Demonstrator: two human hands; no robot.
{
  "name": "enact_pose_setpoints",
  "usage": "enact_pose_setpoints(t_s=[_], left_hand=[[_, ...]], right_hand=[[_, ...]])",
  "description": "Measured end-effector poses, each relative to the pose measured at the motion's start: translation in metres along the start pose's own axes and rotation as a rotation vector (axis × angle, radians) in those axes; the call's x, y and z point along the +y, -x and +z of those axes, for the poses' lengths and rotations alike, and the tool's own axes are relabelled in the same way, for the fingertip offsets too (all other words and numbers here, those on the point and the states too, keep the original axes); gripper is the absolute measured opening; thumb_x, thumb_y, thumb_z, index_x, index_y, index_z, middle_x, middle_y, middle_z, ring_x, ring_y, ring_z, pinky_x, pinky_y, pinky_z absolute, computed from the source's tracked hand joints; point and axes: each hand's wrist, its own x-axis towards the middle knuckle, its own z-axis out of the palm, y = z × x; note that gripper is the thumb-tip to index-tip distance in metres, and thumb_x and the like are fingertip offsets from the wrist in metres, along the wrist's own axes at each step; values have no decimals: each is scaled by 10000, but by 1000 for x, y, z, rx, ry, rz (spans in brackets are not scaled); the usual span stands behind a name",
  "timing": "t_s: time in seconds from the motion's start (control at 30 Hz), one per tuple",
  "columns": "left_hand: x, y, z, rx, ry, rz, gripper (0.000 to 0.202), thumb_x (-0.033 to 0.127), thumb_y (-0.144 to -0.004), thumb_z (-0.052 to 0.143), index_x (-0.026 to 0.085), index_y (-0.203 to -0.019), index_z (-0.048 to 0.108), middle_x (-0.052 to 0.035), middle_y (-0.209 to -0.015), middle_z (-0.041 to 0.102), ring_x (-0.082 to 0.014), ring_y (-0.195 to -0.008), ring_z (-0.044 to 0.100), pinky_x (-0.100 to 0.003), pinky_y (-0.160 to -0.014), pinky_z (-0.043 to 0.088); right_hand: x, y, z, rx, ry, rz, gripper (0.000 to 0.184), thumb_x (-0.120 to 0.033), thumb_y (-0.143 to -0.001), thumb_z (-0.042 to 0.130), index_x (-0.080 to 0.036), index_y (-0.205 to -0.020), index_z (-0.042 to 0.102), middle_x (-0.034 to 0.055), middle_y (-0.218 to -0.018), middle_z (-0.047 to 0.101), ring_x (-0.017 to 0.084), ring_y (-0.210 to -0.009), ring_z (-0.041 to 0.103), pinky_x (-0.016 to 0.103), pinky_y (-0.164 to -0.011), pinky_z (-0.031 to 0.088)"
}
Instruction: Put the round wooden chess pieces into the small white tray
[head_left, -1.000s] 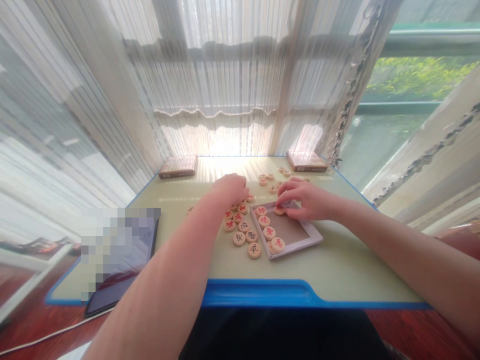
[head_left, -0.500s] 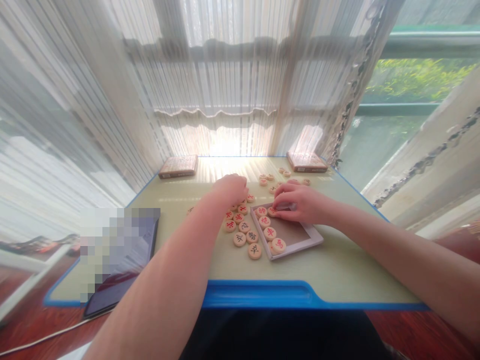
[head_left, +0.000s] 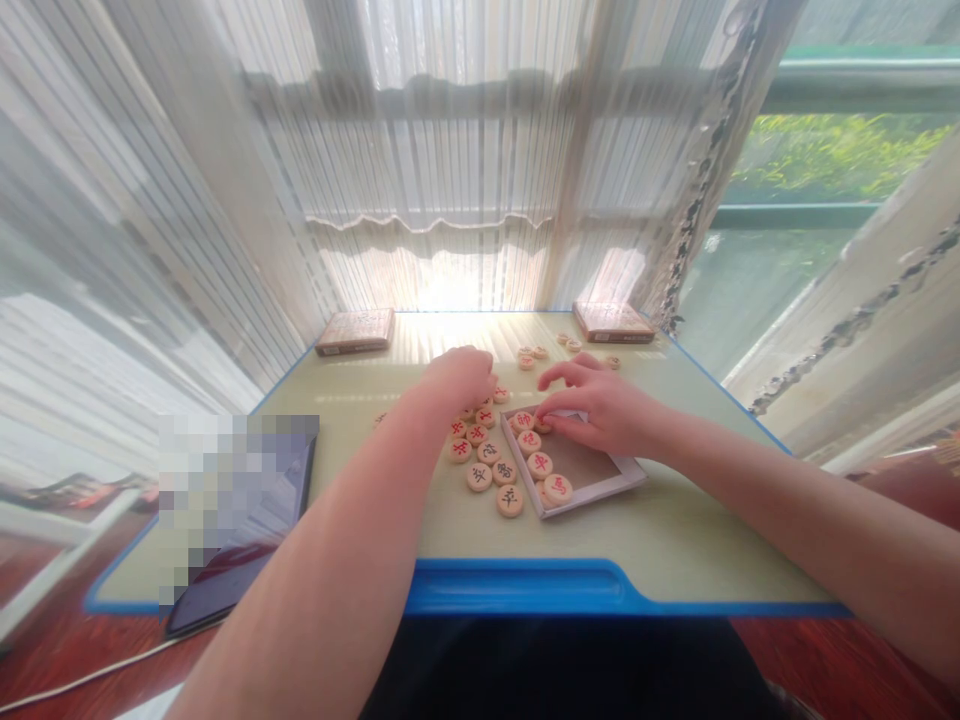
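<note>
A shallow white-rimmed tray [head_left: 609,484] lies on the pale green table [head_left: 675,540] and holds several round wooden chess pieces [head_left: 556,488] with red marks along its left side. My right hand [head_left: 600,405] rests over the tray's far end, its fingers stretched out and touching a piece in the tray's far left corner. My left hand [head_left: 459,378] lies knuckles up over a loose cluster of pieces [head_left: 487,455] just left of the tray; its fingers are curled down and hidden.
More pieces [head_left: 534,356] lie scattered at the far middle. Two flat boxes stand at the back, one on the left [head_left: 355,331] and one on the right [head_left: 611,322]. A tablet [head_left: 240,520] lies at the near left. Curtains hang close behind the table.
My right hand has slid left along the tray's far edge, pushing a piece into the far left corner, and its fingers have stretched out. My left hand has stayed put.
</note>
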Motion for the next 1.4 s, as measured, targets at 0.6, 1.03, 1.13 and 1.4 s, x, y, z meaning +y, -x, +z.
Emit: enact_pose_setpoints(t_s=[0.6,1.03,1.13,1.4], left_hand=[[-1,-1,2,10,-4,15,345,349,-836,430,192,-1068,630,-92,-1098,634,-234,-946,596,-321,-803,478],[-1,-2,3,12,-18,22,345,348,-835,424,187,-1054,636,-96,-1086,634,-246,-938,602,-339,-802,476],[-1,-2,4,9,-14,15,348,359,-833,429,193,-1065,629,-94,-1090,633,-237,-937,600,-329,-802,474],[-2,-1,3,15,-6,15,349,351,-827,419,195,-1060,627,-95,-1101,626,-241,-929,600,-336,-787,478]], right_hand=[[-10,0,-7,-39,-101,-73,170,-151,-742,543,-220,-739,698,68,-922,618,196,-857,489,361,-793,427],[-12,-1,-9,-134,-167,-128,224,-104,-714,523,-216,-731,716,59,-873,631,176,-814,522,340,-807,432],[-13,0,-10,-136,-191,-143,220,-95,-702,520,-213,-680,704,52,-836,632,164,-783,523,321,-788,437],[-22,0,-11,-183,-202,-152,227,-93,-707,518,-217,-729,707,35,-806,623,148,-743,495,280,-718,423]])
